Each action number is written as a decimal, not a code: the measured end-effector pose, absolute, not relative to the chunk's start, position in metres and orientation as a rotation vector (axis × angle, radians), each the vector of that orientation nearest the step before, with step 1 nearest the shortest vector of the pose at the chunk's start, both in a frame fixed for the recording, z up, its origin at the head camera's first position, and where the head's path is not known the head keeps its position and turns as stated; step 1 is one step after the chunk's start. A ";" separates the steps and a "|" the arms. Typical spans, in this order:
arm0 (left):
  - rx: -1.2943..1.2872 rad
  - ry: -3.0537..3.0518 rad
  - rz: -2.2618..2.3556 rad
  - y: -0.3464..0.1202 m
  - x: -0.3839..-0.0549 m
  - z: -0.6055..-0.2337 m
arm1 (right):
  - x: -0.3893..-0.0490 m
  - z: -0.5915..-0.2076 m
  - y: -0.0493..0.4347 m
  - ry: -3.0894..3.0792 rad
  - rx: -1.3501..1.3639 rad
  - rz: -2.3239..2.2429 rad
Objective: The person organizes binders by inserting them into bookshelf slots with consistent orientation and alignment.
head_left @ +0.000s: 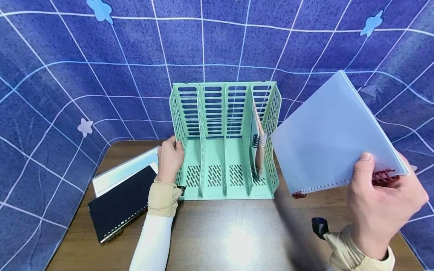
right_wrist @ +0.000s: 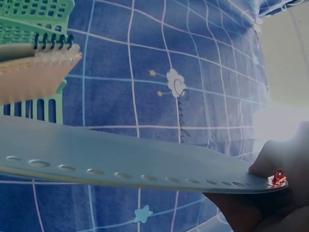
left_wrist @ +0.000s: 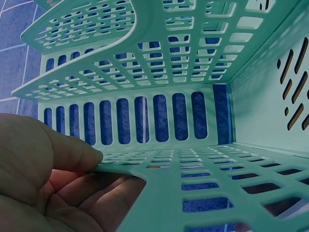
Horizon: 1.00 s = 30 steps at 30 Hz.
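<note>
A mint-green file organizer (head_left: 213, 190) with upright dividers stands on the wooden table, against the backdrop. My left hand (head_left: 170, 156) grips its left side wall; in the left wrist view the thumb (left_wrist: 77, 153) lies on the wall's edge with the fingers behind it. Raised to the right of the organizer, my right hand (head_left: 384, 192) pinches a spiral notebook (head_left: 333, 135) with a pale translucent cover and red coils, thumb on the cover and fingers behind. Spiral notebooks (head_left: 257, 146) stand in the organizer's rightmost compartment, seen at the upper left of the right wrist view.
Left of the organizer, a black spiral notebook (head_left: 122, 203) lies partly over a white and light-blue notebook (head_left: 127, 169). Behind everything hangs a blue cloth (head_left: 135, 86) with a white grid and stars. A black strap loop (head_left: 320, 227) sticks out near the right wrist.
</note>
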<state>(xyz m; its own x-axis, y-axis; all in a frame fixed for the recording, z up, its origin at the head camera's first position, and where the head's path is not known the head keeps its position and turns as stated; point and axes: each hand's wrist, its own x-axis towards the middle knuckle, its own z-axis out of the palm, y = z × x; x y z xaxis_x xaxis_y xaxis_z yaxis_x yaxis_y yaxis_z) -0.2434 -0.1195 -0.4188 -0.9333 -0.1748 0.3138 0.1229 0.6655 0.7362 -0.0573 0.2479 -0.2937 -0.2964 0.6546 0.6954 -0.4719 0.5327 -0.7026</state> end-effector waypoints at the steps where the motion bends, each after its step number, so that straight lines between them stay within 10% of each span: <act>1: 0.040 -2.524 -1.156 -0.119 -0.243 -0.419 | -0.058 -0.294 0.247 -1.505 -0.159 1.115; 30: 0.025 -2.507 -1.147 -0.119 -0.246 -0.421 | -0.135 -0.349 0.218 -1.655 -0.169 1.009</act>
